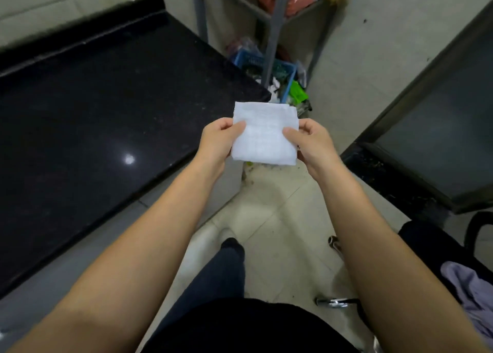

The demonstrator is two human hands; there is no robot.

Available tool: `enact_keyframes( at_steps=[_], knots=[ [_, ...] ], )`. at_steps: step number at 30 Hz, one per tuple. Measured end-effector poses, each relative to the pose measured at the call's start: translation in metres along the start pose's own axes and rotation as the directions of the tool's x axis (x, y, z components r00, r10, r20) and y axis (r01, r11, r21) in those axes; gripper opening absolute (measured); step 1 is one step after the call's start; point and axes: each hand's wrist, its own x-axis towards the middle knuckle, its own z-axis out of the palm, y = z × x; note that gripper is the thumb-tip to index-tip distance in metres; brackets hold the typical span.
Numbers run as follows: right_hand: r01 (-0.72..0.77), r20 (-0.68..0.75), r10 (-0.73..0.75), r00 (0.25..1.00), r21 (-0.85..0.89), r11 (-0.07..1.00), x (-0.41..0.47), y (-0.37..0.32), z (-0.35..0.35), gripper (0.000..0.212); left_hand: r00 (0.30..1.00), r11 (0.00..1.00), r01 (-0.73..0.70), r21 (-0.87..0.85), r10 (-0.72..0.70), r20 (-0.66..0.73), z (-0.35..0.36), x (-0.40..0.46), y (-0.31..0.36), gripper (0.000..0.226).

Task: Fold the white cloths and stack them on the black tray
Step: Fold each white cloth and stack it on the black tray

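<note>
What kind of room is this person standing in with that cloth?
Probably a back kitchen or utility room: a polished black stone counter along a tiled wall, a pale tiled floor, and a grey metal rack with bags and a blue crate below. Both hands hold a folded white cloth.

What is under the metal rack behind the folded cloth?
Under the metal rack: a blue basket and green packaging among clutter. The white cloth covers the nearest part.
</note>
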Motion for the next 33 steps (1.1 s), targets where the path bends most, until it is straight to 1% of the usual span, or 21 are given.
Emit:
enact_keyframes(
  at_steps=[5, 9, 13, 15, 19, 21, 23, 26, 29, 31, 33],
  knots=[
    [0.121, 0.002, -0.121, 0.993, -0.007, 0.993, 0.106, -0.059, -0.025, 0.013, 0.995, 0.995, -0.099, -0.021, 0.099, 0.011, 0.047, 0.094, 0.059, 0.010],
    [0.243, 0.012, -0.244, 0.970, 0.018, 0.970, 0.201, -0.127, -0.034, 0.013, 0.975, 0.975, -0.224, -0.014, 0.223, -0.012, 0.078, 0.178, 0.134, 0.011],
    [0.390, 0.026, -0.391, 0.920, 0.024, 0.920, 0.277, -0.208, -0.042, 0.014, 0.932, 0.932, -0.362, 0.016, 0.362, -0.010, 0.105, 0.242, 0.217, 0.014],
    [0.426, 0.029, -0.426, 0.904, 0.017, 0.905, 0.310, -0.245, -0.044, 0.017, 0.907, 0.907, -0.421, 0.027, 0.422, -0.022, 0.116, 0.270, 0.253, 0.012],
    [0.507, 0.104, -0.500, 0.860, -0.047, 0.861, 0.386, -0.314, -0.043, 0.009, 0.861, 0.863, -0.506, -0.003, 0.504, -0.071, 0.132, 0.333, 0.319, 0.008],
    [0.555, 0.145, -0.542, 0.828, -0.071, 0.829, 0.429, -0.345, -0.039, 0.015, 0.855, 0.862, -0.506, 0.029, 0.506, -0.114, 0.140, 0.367, 0.347, 0.008],
    [0.594, 0.196, -0.567, 0.800, -0.122, 0.795, 0.472, -0.372, -0.033, 0.024, 0.863, 0.878, -0.475, 0.057, 0.478, -0.162, 0.149, 0.399, 0.370, 0.015],
    [0.647, 0.284, -0.588, 0.758, -0.208, 0.734, 0.539, -0.408, -0.020, 0.028, 0.855, 0.892, -0.444, 0.087, 0.451, -0.258, 0.159, 0.445, 0.398, 0.018],
    [0.677, 0.380, -0.572, 0.727, -0.262, 0.688, 0.596, -0.437, -0.006, 0.027, 0.847, 0.916, -0.386, 0.111, 0.400, -0.350, 0.165, 0.488, 0.419, 0.015],
    [0.678, 0.434, -0.534, 0.725, -0.318, 0.662, 0.625, -0.446, 0.002, 0.029, 0.842, 0.936, -0.328, 0.126, 0.350, -0.411, 0.167, 0.513, 0.424, 0.019],
    [0.672, 0.493, -0.480, 0.726, -0.358, 0.648, 0.649, -0.445, 0.008, 0.032, 0.826, 0.948, -0.280, 0.152, 0.319, -0.466, 0.167, 0.532, 0.422, 0.019]
  ],
)
